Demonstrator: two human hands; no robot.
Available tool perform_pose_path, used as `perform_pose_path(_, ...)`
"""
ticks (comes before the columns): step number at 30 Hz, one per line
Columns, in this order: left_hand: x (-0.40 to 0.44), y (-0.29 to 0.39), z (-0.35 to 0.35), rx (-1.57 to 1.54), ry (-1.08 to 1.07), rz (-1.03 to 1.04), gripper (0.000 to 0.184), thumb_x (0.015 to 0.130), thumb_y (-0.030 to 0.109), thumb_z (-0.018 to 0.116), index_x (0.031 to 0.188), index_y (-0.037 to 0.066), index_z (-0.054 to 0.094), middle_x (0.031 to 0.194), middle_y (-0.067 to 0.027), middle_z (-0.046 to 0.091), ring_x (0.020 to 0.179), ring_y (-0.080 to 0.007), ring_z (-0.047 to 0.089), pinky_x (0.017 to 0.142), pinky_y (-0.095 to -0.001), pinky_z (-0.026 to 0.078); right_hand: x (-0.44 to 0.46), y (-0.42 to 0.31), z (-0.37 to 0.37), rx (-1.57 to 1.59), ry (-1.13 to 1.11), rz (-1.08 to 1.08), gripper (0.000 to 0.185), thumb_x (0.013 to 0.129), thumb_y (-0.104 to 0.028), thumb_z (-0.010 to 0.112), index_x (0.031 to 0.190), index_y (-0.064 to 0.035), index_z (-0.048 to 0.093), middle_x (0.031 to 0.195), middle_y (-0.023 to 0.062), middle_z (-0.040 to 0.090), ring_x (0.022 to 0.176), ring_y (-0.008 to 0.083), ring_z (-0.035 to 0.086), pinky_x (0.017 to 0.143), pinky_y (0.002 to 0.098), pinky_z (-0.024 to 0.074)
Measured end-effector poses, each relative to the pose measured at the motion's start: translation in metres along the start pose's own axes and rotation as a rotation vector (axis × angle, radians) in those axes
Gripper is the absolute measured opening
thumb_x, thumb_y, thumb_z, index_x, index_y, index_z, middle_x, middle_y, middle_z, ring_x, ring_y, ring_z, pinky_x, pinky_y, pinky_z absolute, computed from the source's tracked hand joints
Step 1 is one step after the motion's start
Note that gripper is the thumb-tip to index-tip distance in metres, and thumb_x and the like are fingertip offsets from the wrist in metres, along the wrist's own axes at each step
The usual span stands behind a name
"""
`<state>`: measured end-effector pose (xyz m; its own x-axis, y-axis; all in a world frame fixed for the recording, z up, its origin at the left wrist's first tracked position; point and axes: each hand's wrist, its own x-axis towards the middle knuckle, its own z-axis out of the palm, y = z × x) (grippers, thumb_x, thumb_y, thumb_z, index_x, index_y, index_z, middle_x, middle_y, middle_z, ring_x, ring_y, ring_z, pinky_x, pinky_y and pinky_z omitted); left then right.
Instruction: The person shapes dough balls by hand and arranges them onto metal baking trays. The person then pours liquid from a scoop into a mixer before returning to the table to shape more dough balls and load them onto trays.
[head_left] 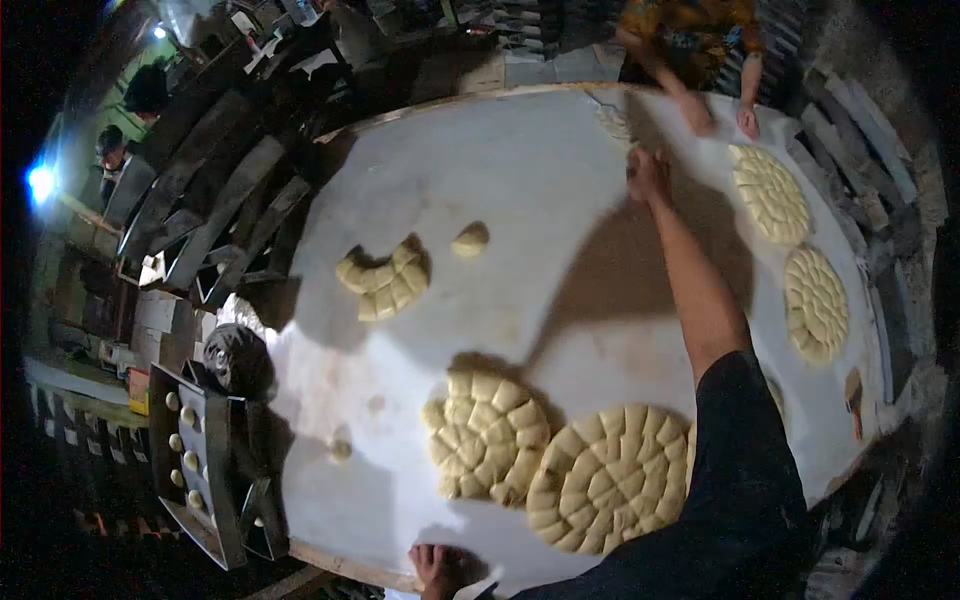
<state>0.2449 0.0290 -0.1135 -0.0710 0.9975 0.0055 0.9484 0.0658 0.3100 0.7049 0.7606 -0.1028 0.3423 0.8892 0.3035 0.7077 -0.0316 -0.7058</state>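
Head view. A large pale-yellow round disc of segmented dough (612, 478) is lying on the broad white table (440, 150); taking this large disc as landmark. Close by its left side, a ragged pale-yellow cluster of dough pieces (482, 430) is sitting, its outer ring uneven. Farther up and left of the disc, a curved yellow arc of joined dough pieces (388, 285) is lying, with one small loose dough lump (470, 239) beside it. Beyond the disc to the right, two cream oval-looking segmented dough rounds (770, 195) are standing near each other.

The right hand (648, 178) is resting far beyond the disc, fingers curling in, near a whitish irregular object (613, 122); cannot tell whether they are gripping anything. The left hand (435, 568) is lying nearer the wearer than the disc, to its left, fingers loosely bending; tips unclear, no held thing showing.

Well left of the disc, a dark shallow tray (228, 520) is carrying small round dough balls (190, 460).

Progress, as judged: dividing is looking done; much dough is still lying grouped, unrounded. Whether the arc is growing or being used up, cannot tell.
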Motion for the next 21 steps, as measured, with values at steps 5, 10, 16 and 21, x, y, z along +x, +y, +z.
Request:
perform_pose_path(5,-0.044,-0.026,0.015,0.136,0.002,0.129,0.038,0.064,0.036,0.077,0.087,0.011,0.061,0.085,-0.0093,0.06,0.083,-0.0382,0.047,0.082,-0.0598,0.036,0.088,0.025,0.04,-0.525,-0.027,-0.192,0.034,0.087,-0.028,0.056,0.12,-0.0167,0.06,0.12,0.0216,0.052,0.114,0.04,0.043,0.096,0.0516,0.038)
perform_pose_path(10,-0.013,-0.012,0.01,0.127,-0.034,0.059,0.037,0.064,0.035,0.076,0.087,0.011,0.061,0.085,-0.0096,0.06,0.084,-0.0381,0.047,0.081,-0.0589,0.036,0.112,0.037,0.059,-0.645,-0.07,-0.281,0.035,0.09,-0.033,0.052,0.116,-0.0123,0.062,0.12,0.0248,0.051,0.113,0.0402,0.045,0.097,0.05,0.038)
perform_pose_path(16,-0.016,-0.014,0.008,0.118,-0.042,0.022,0.036,0.065,0.034,0.076,0.088,0.011,0.061,0.085,-0.0101,0.06,0.084,-0.0381,0.048,0.081,-0.0579,0.037,0.105,0.062,0.056,-0.183,0.155,-0.45,0.043,0.093,-0.042,0.049,0.113,-0.0057,0.062,0.12,0.0262,0.052,0.115,0.0404,0.046,0.1,0.0471,0.037)
perform_pose_path(21,-0.029,-0.017,0.005,0.099,0.001,0.019,0.035,0.065,0.034,0.075,0.088,0.011,0.061,0.086,-0.0104,0.059,0.085,-0.038,0.048,0.08,-0.0571,0.037,0.051,0.033,0.018,0.001,0.212,-0.509,0.046,0.095,-0.045,0.047,0.113,-0.0046,0.061,0.125,0.0255,0.052,0.121,0.0398,0.045,0.102,0.0458,0.0359)
